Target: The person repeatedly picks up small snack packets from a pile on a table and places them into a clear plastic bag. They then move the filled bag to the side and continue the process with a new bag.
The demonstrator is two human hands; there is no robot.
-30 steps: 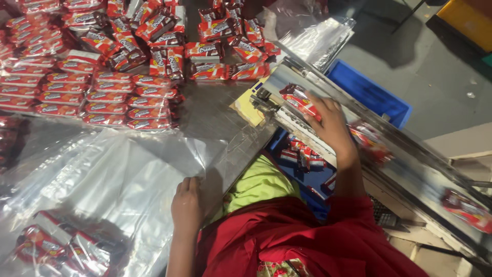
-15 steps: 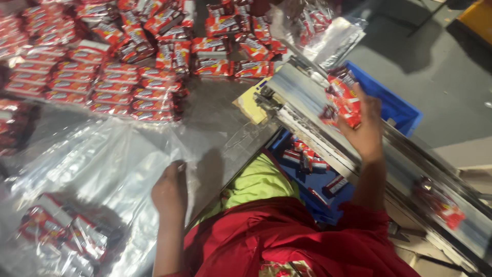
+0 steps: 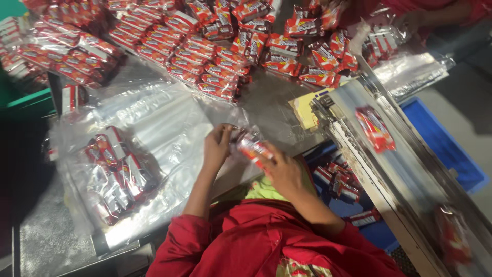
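Note:
My right hand [image 3: 281, 172] grips a small red snack packet [image 3: 254, 147] near the front edge of the metal table [image 3: 266, 105]. My left hand [image 3: 218, 146] meets it from the left, fingers pinching a clear plastic bag [image 3: 154, 120] by the packet's end. Both hands sit close together, just above my red sleeves. A sealed clear bag filled with red packets [image 3: 115, 172] lies to the left of my left hand.
Rows of red packets [image 3: 205, 56] are piled across the far side of the table. A steel conveyor [image 3: 405, 174] runs along the right carrying a red packet [image 3: 375, 128]. A blue crate [image 3: 446, 143] stands beyond it. Another person's arm [image 3: 435, 15] shows at the top right.
My right hand lifted a red packet off the conveyor and carried it left to the table. My left hand rose from the table edge to meet it at the clear bag.

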